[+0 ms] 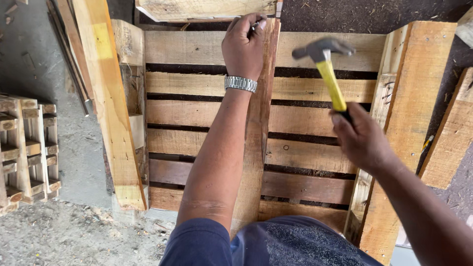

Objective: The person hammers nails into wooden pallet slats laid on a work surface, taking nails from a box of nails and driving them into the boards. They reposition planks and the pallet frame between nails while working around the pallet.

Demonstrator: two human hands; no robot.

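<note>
A wooden pallet [305, 152] lies on the ground in front of me, with a long centre board [258, 143] running lengthwise across its slats. My left hand [244, 47], a metal watch on its wrist, pinches a small nail [254, 25] against the far end of that board. My right hand [362, 138] grips the yellow handle of a claw hammer [325, 59], whose steel head hovers raised, to the right of the nail and above the far slat. The hammer head is blurred.
Loose planks lean along the pallet's left side [111, 103] and right side [409, 128]. Another plank [207, 9] lies beyond the pallet's far end. A small stack of wooden crates [27, 152] stands at the left on concrete. Sawdust and wood chips litter the floor.
</note>
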